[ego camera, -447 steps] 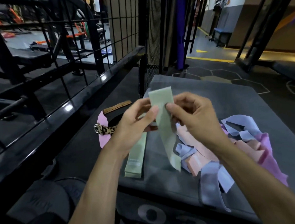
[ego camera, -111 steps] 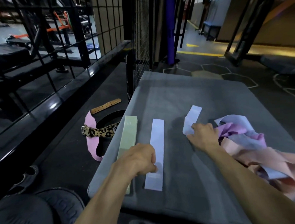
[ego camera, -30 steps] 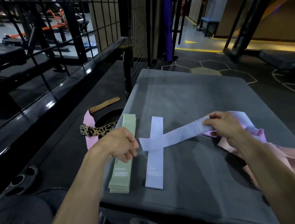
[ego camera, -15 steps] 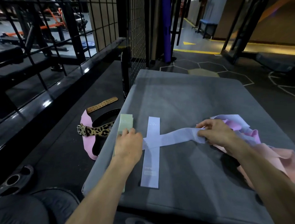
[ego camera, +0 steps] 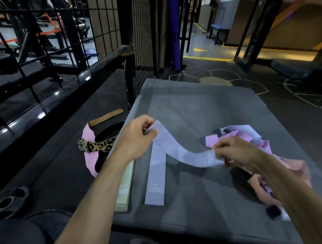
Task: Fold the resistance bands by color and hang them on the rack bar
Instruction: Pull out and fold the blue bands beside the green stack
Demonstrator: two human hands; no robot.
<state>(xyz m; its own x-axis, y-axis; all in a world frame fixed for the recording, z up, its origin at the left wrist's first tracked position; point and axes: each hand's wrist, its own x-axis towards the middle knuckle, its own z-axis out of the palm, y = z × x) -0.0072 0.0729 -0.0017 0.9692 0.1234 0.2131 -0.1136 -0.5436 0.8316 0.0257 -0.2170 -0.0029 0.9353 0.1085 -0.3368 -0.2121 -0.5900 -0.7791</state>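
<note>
Now stretching lavender band (ego camera: 183,150) taut over grey mat (ego camera: 202,105), left hand (ego camera: 137,139) pinching ten-o'clock end, right hand (ego camera: 233,152) pinching three-o'clock end, likely flattening for stacking on laid lavender band (ego camera: 155,183)

Lavender band (ego camera: 183,150), pale-green stack (ego camera: 125,188), leopard-print belt (ego camera: 99,145) (pink-lined).

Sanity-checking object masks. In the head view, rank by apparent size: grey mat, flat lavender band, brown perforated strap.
1. grey mat, by far the largest.
2. flat lavender band, lying on the mat; its far end is hidden under the band the hands hold.
3. brown perforated strap, smallest, though it lies farther from the camera, which shrinks it.
</note>
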